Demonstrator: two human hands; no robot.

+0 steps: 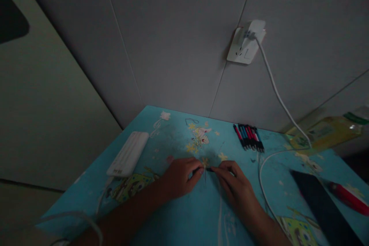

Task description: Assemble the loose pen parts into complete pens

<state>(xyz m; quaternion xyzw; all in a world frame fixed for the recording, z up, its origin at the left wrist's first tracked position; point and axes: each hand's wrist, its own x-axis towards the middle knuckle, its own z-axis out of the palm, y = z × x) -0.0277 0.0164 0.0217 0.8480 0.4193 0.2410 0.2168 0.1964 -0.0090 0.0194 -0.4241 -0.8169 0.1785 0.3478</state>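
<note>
My left hand (183, 177) is closed in a pinch above the middle of the table, thumb and forefinger pressed together. What it holds, if anything, is too dark and small to make out. Just to its right, my right hand (236, 184) grips a slim black piece (210, 169) that looks like part of a pen. The tip of this piece points left, toward the left fingertips, with a narrow gap showing between. Farther back on the right lies a row of several pens (248, 137) in red, blue and black.
A blue cartoon-print cover (184, 215) lies on the table. At left is a white power bank (128, 153) with a cable. To the right are a dark flat strip (325, 207), a red-handled tool (350, 199), a bottle of yellow liquid (325, 132) and a white cable (271, 71) from the wall socket (243, 52).
</note>
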